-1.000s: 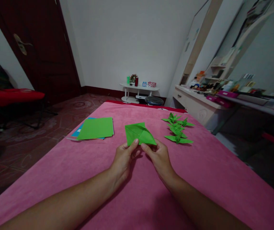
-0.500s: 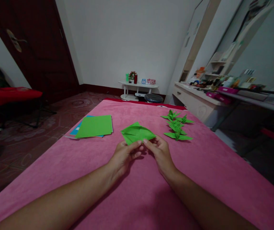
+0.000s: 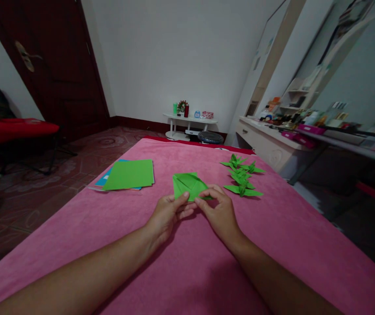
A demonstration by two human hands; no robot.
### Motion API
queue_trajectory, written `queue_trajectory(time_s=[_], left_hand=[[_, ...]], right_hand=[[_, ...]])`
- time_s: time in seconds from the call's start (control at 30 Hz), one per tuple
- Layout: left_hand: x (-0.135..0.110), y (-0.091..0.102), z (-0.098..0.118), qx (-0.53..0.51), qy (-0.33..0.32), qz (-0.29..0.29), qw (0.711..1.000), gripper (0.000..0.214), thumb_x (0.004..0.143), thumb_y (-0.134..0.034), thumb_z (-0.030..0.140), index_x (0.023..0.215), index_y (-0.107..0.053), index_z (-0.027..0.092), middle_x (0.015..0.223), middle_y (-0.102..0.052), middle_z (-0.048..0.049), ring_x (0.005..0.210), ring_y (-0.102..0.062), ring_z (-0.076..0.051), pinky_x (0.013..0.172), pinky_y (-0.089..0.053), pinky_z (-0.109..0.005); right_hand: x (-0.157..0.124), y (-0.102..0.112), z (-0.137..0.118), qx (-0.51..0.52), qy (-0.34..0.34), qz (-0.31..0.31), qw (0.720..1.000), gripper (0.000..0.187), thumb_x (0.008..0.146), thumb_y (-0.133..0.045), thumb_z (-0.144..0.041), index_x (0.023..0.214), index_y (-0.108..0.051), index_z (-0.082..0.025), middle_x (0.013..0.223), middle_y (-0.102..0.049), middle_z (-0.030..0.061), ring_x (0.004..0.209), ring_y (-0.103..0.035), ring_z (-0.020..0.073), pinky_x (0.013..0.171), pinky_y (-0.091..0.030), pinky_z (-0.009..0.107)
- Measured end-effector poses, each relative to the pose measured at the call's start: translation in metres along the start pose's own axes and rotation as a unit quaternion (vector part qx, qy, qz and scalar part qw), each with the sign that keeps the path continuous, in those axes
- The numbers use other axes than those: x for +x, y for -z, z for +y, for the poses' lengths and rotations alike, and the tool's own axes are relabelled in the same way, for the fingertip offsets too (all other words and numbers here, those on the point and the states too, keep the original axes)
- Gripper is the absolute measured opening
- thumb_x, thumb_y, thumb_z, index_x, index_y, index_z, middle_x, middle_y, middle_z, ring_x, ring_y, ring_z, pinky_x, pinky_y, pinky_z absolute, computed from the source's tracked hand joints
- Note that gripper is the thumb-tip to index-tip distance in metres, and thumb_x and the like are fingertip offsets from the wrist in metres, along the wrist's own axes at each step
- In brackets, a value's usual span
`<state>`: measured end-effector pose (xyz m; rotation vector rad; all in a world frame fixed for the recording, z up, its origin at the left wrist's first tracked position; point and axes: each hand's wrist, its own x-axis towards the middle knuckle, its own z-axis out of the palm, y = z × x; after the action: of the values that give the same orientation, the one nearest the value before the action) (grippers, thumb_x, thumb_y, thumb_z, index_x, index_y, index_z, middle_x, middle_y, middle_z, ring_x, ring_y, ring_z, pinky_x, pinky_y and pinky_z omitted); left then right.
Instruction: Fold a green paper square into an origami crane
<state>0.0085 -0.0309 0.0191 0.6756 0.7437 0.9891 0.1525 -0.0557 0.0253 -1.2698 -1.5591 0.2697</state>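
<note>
A partly folded green paper (image 3: 186, 184) is held just above the pink cloth (image 3: 187, 267), in the middle of the view. My left hand (image 3: 169, 214) pinches its near left edge between thumb and fingers. My right hand (image 3: 219, 211) pinches its near right corner, with the fingers curled over the flap. To the right lie several finished green folded paper figures (image 3: 242, 177). To the left rests a stack of flat paper sheets (image 3: 129, 174), green on top and blue beneath.
The pink cloth covers a wide surface that ends at a red edge at the back. A dark door (image 3: 53, 65) and a red seat (image 3: 13, 130) stand at the left. A small white table (image 3: 190, 124) is at the back, a cluttered desk (image 3: 292, 135) at the right.
The green paper has been folded narrower and more upright. My right hand has moved up over its right flap; my left hand keeps its pinch.
</note>
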Motion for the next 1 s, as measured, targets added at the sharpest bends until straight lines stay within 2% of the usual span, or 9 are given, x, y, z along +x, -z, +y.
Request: queue_trajectory(time_s=[0.1, 0.33, 0.53, 0.67, 0.77, 1.0], left_hand=[[0.0027, 0.0017, -0.0003, -0.026, 0.001, -0.003, 1.0, 0.011, 0.075, -0.067, 0.018, 0.075, -0.063, 0.008, 0.07, -0.07, -0.0094, 0.064, -0.067, -0.014, 0.063, -0.056, -0.022], [0.0024, 0.0016, -0.004, -0.037, -0.023, 0.004, 0.999, 0.013, 0.073, -0.07, 0.019, 0.076, -0.063, 0.008, 0.067, -0.068, -0.0077, 0.059, -0.065, -0.013, 0.063, -0.056, -0.022], [0.0016, -0.0014, -0.0058, -0.018, -0.046, 0.045, 0.998, 0.016, 0.071, -0.071, 0.021, 0.077, -0.065, 0.007, 0.068, -0.069, -0.0086, 0.055, -0.064, -0.012, 0.055, -0.055, -0.02], [0.0012, 0.0002, -0.0076, -0.01, -0.053, 0.011, 0.998, 0.024, 0.071, -0.072, 0.027, 0.081, -0.066, 0.006, 0.076, -0.07, -0.0118, 0.063, -0.066, -0.014, 0.063, -0.056, -0.024], [-0.0007, 0.0001, -0.0079, -0.018, -0.049, -0.019, 0.998, 0.025, 0.07, -0.072, 0.026, 0.084, -0.067, 0.006, 0.082, -0.071, -0.0123, 0.069, -0.066, -0.015, 0.069, -0.055, -0.025], [-0.0012, -0.0012, -0.0079, -0.042, -0.056, -0.004, 0.998, 0.02, 0.066, -0.075, 0.02, 0.08, -0.068, 0.007, 0.077, -0.071, -0.0082, 0.068, -0.066, -0.013, 0.071, -0.054, -0.025]], right_hand=[[0.0006, -0.0003, 0.001, 0.033, -0.019, -0.034, 0.999, 0.004, 0.072, -0.064, -0.02, 0.069, -0.061, -0.019, 0.072, -0.058, 0.0002, 0.071, -0.056, 0.0159, 0.067, -0.043, 0.027], [0.0012, -0.0003, -0.0027, 0.039, -0.043, -0.064, 0.996, 0.006, 0.069, -0.063, -0.018, 0.064, -0.061, -0.018, 0.066, -0.059, -0.0003, 0.065, -0.055, 0.0155, 0.061, -0.04, 0.026], [-0.0015, -0.0027, -0.0066, 0.033, -0.036, -0.053, 0.997, 0.01, 0.07, -0.06, -0.015, 0.061, -0.06, -0.018, 0.065, -0.057, -0.0006, 0.063, -0.053, 0.0142, 0.058, -0.039, 0.024], [-0.0015, -0.0034, -0.0065, 0.023, -0.052, -0.039, 0.998, 0.011, 0.072, -0.06, -0.017, 0.061, -0.06, -0.018, 0.065, -0.056, -0.0006, 0.062, -0.053, 0.0138, 0.057, -0.039, 0.024], [-0.0009, -0.0033, -0.0058, 0.017, -0.061, -0.029, 0.998, 0.012, 0.072, -0.059, -0.019, 0.06, -0.06, -0.018, 0.064, -0.056, -0.0005, 0.063, -0.053, 0.0143, 0.059, -0.04, 0.025], [-0.0012, -0.0031, -0.0061, 0.012, -0.034, -0.035, 0.999, 0.012, 0.072, -0.06, -0.018, 0.06, -0.061, -0.019, 0.067, -0.054, -0.0007, 0.065, -0.053, 0.0143, 0.061, -0.04, 0.025]])
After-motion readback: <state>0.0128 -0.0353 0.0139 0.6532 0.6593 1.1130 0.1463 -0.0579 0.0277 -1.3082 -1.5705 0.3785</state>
